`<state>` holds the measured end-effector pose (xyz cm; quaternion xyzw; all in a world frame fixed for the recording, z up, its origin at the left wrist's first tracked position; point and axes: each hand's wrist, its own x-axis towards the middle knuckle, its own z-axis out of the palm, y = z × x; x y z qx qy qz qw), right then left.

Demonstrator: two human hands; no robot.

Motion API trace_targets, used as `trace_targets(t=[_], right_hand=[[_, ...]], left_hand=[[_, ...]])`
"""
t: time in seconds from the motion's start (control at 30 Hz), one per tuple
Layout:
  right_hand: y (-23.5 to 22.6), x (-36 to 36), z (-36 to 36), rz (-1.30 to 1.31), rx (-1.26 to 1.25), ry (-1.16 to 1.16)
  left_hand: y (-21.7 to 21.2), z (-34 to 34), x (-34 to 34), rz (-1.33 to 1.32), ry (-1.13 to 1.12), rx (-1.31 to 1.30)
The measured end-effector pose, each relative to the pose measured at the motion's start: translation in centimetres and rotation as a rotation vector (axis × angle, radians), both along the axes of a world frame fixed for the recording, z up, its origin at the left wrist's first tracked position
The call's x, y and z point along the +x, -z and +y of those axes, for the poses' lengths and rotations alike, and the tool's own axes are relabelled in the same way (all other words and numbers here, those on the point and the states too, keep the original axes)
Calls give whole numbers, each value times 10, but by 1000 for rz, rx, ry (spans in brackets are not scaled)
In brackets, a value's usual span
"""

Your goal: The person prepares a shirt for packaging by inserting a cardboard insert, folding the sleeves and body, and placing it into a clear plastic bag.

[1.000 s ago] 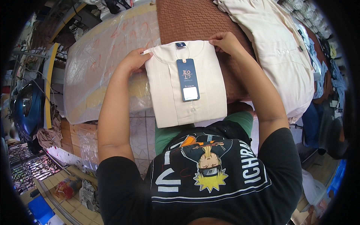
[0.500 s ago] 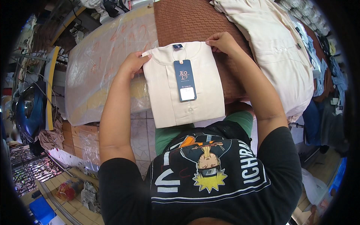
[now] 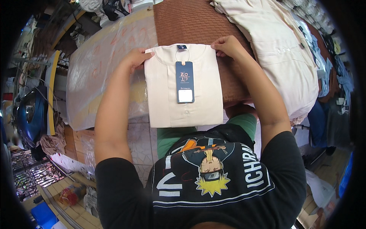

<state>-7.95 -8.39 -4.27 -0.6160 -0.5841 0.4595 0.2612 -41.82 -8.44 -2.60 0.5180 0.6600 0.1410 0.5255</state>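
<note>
A folded cream shirt [image 3: 160, 95] hangs in front of me, held by its two top corners. My left hand [image 3: 138, 59] pinches the left shoulder corner between thumb and fingers. At the right shoulder corner, my right hand [image 3: 227, 46] grips the cloth the same way. A dark blue hang tag [image 3: 185, 82] with a white sticker dangles by a thin loop from the collar, over the buttoned front. Inside the neckline shows a small dark label [image 3: 182, 47]. The shirt's lower edge is near my lap.
Behind the shirt lies a brown textured mat [image 3: 190, 21]. Left of it is a surface wrapped in clear plastic [image 3: 103, 72]. A pile of cream garments [image 3: 284, 65] is at the right. A blue iron-like machine [image 3: 32, 114] and a yellow-edged panel [image 3: 53, 91] stand far left.
The shirt's lower part has swung slightly left and hangs straighter, and its tag has settled more upright. Both hands keep their hold on the corners.
</note>
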Motion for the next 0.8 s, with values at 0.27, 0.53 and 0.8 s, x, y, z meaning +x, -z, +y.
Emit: trace_targets(t=[0.27,0.53,0.8], right_hand=[[-14,24,-32,183,-191,58],[-17,47,-104,372,-425,87],[-6,6,-176,699,-615,140]], left_hand=[[-17,68,21,11,378,-121],[-25,137,120,76,791,-241],[-47,105,308,669,1260,-187]])
